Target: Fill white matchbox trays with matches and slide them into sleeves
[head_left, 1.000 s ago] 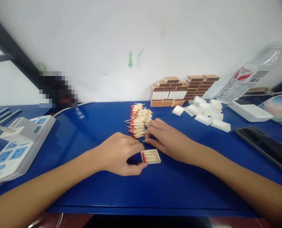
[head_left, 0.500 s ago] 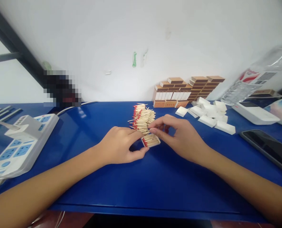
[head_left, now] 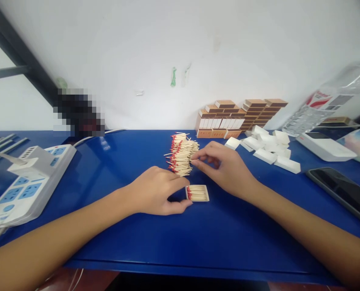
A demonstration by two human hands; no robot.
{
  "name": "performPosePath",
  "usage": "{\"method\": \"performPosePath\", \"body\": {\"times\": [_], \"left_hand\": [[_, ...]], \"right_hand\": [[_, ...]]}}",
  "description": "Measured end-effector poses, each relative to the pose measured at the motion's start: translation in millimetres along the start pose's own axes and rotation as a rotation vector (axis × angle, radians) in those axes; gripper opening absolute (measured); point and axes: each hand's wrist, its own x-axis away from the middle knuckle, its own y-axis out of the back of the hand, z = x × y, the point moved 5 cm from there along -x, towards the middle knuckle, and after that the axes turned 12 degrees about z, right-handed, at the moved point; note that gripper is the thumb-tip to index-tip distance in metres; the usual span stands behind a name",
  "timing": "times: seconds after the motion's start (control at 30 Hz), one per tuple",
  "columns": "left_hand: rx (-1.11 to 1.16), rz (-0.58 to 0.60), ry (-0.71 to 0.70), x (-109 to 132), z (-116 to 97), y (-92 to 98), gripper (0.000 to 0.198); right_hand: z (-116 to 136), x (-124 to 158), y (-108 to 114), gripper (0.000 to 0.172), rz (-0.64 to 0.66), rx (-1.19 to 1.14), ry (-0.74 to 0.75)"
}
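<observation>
My left hand (head_left: 157,192) grips a small white matchbox tray (head_left: 208,194) at its left end, thumb at the near corner and index finger at the far corner. Red-headed matches (head_left: 198,192) lie side by side in the tray, heads to the left. Just beyond it is a heap of loose matches (head_left: 181,151), most with their red heads leftward. My right hand (head_left: 225,167) is at the heap's right edge, thumb and index finger pinched at the plain match ends. How many matches are between those fingertips is too small to make out.
Matchboxes (head_left: 221,117) are stacked against the wall, with white empty trays (head_left: 267,143) in front. To the right are a phone (head_left: 344,194), a white device (head_left: 325,146) and a tilted plastic bottle (head_left: 328,99). A power strip (head_left: 31,186) lies left on the blue table (head_left: 168,246).
My left hand has drawn the tray nearer and slightly right, away from the heap, and turned it straighter. My right hand has risen a little from beside the tray to the heap's right edge.
</observation>
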Motion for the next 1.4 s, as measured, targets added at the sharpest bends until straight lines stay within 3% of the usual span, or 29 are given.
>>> {"method": "performPosePath", "body": {"times": [0.2,0.73,1.17,1.4], "left_hand": [[-0.009,0.033,-0.006,0,-3,-1.7,0.028],[-0.049,0.054,0.006,1,-2,-3.4,0.031],[-0.053,0.029,-0.002,0,-3,-2.1,0.030],[-0.083,0.010,0.039,0,2,-0.3,0.029]], "right_hand": [[7,-22,-13,0.011,-0.001,0.261,0.170],[2,-33,-20,0.012,0.063,0.427,0.162],[12,-33,-21,0.030,0.047,0.626,0.170],[5,-33,-17,0.026,0.040,0.589,0.174]]}}
